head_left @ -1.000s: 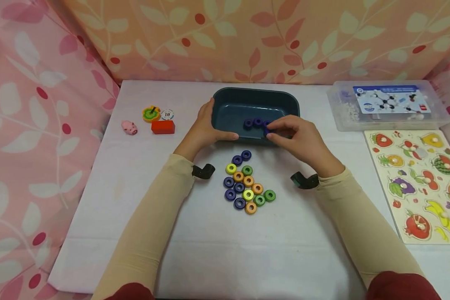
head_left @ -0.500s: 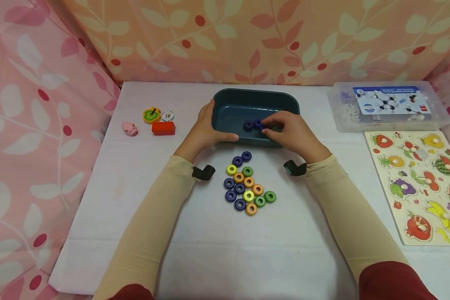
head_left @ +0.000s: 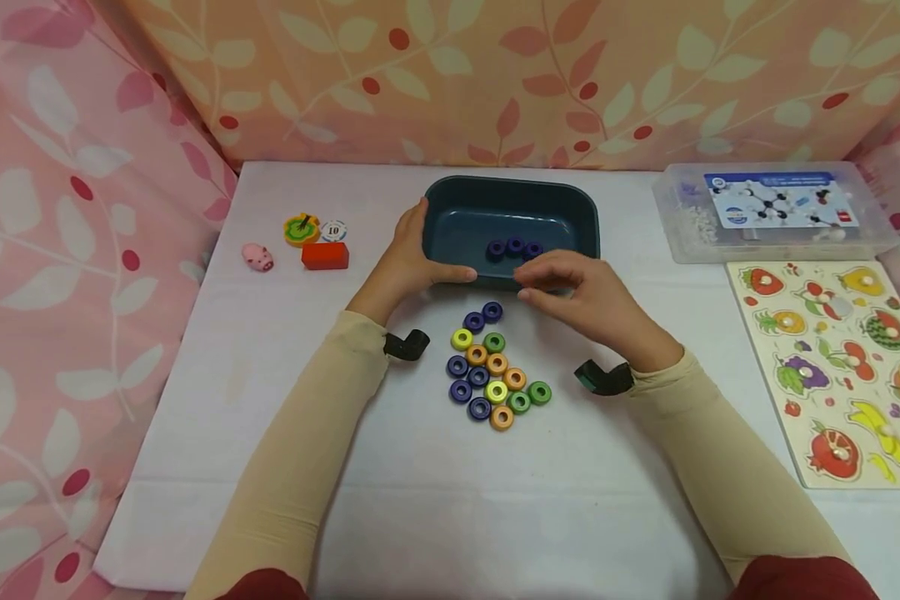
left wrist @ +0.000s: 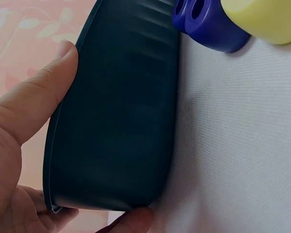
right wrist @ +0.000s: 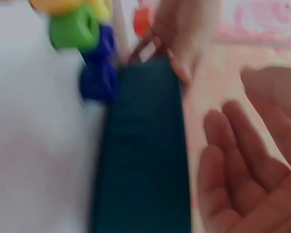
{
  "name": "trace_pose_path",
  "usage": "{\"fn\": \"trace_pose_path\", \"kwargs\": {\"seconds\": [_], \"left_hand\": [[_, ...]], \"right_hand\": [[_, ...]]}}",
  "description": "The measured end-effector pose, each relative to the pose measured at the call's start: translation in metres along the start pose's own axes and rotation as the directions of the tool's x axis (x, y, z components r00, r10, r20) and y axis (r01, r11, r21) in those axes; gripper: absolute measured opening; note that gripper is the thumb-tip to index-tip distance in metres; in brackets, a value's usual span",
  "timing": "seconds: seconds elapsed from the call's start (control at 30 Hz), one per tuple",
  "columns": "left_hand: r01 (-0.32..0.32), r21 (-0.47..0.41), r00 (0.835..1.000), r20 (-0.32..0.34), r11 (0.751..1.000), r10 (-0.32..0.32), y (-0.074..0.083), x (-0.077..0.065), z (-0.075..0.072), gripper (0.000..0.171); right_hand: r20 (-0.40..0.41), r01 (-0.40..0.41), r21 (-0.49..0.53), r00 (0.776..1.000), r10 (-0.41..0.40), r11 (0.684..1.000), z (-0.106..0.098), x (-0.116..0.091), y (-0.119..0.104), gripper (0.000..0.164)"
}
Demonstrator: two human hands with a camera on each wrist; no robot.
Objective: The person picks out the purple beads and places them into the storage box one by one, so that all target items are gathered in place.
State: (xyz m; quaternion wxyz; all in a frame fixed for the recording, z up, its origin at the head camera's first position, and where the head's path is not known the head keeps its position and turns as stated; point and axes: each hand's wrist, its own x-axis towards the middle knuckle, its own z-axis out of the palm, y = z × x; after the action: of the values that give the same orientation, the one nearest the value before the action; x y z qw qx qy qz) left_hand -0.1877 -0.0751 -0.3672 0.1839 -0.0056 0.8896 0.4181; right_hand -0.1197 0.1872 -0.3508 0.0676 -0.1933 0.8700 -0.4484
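My left hand [head_left: 405,267] grips the left end of a dark teal plastic tub [head_left: 461,229], thumb on the near rim and fingers around the side. In the left wrist view the thumb [left wrist: 48,92] presses the rim of the tub's wall [left wrist: 116,107]. Inside the tub, purple rings [head_left: 509,245] sit in a row near the front. My right hand [head_left: 588,300] hovers over the near right rim, holding nothing; its fingers [right wrist: 237,165] are loosely bent and apart from the thumb. Just in front of the tub lie two purple rings [head_left: 468,322].
Several purple, orange, yellow and green rings [head_left: 533,398] cluster nearer me. To the left are a pink pig [head_left: 257,257], a red block [head_left: 325,256], a tree piece [head_left: 302,229] and a chip [head_left: 334,230]. A clear box [head_left: 780,242] and a fruit puzzle board [head_left: 832,333] lie right.
My right hand moved left over the purple rings in the tub, then drew back toward the near right rim without a ring. The left hand has stayed on the tub.
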Motion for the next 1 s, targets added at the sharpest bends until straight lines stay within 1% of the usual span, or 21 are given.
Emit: {"fn": "trace_pose_path", "kwargs": {"seconds": [0.03, 0.1, 0.17, 0.27, 0.43, 0.6, 0.67, 0.73, 0.8, 0.87, 0.93, 1.0], "left_hand": [[0.001, 0.003, 1.000, 0.000, 1.000, -0.001, 0.000, 0.000, 0.000, 0.134], [0.002, 0.011, 1.000, -0.001, 1.000, -0.002, -0.001, 0.001, -0.001, 0.133], [-0.002, 0.009, 1.000, -0.002, 1.000, 0.002, -0.001, 0.001, -0.001, 0.133], [-0.008, -0.005, 1.000, 0.004, 1.000, 0.008, -0.002, 0.001, -0.001, 0.133], [-0.009, 0.002, 1.000, 0.003, 1.000, 0.009, -0.002, 0.001, -0.001, 0.134], [0.002, 0.009, 1.000, -0.004, 1.000, -0.002, -0.002, 0.001, 0.000, 0.134], [0.002, 0.003, 1.000, -0.001, 1.000, -0.002, -0.002, 0.002, 0.001, 0.134], [-0.001, -0.001, 1.000, 0.003, 1.000, 0.001, -0.002, 0.002, 0.001, 0.133], [-0.002, -0.003, 1.000, 0.004, 1.000, 0.002, -0.002, 0.002, 0.001, 0.134], [-0.004, -0.005, 1.000, 0.001, 1.000, 0.004, -0.002, 0.001, 0.001, 0.133], [-0.004, -0.006, 1.000, -0.003, 1.000, 0.004, -0.002, 0.001, 0.001, 0.133], [-0.001, -0.008, 1.000, 0.001, 1.000, 0.001, -0.002, 0.001, 0.001, 0.133]], "right_hand": [[0.052, 0.023, 0.000, 0.998, -0.023, 1.000, 0.005, 0.000, 0.001, 0.026], [0.142, 0.046, -0.004, 0.989, -0.045, 0.999, 0.015, 0.002, 0.004, 0.026], [0.205, 0.057, -0.034, 0.978, -0.049, 0.998, 0.024, 0.006, 0.011, 0.028], [0.243, 0.081, -0.098, 0.969, -0.055, 0.992, 0.033, 0.014, 0.020, 0.028], [0.256, 0.125, -0.167, 0.963, -0.080, 0.978, 0.042, 0.020, 0.025, 0.030], [0.237, 0.153, -0.204, 0.966, -0.103, 0.967, 0.042, 0.017, 0.024, 0.028], [0.226, 0.150, -0.195, 0.969, -0.105, 0.969, 0.037, 0.013, 0.018, 0.028], [0.199, 0.137, -0.160, 0.975, -0.104, 0.978, 0.028, 0.010, 0.010, 0.028], [0.147, 0.115, -0.099, 0.984, -0.100, 0.988, 0.017, 0.009, 0.001, 0.028], [0.067, 0.087, -0.057, 0.994, -0.084, 0.995, 0.006, 0.013, -0.004, 0.029], [-0.010, 0.054, -0.042, 0.998, -0.055, 0.998, -0.001, 0.021, -0.003, 0.030], [-0.056, 0.001, -0.060, 0.998, -0.004, 0.998, -0.004, 0.032, 0.004, 0.032]]}}
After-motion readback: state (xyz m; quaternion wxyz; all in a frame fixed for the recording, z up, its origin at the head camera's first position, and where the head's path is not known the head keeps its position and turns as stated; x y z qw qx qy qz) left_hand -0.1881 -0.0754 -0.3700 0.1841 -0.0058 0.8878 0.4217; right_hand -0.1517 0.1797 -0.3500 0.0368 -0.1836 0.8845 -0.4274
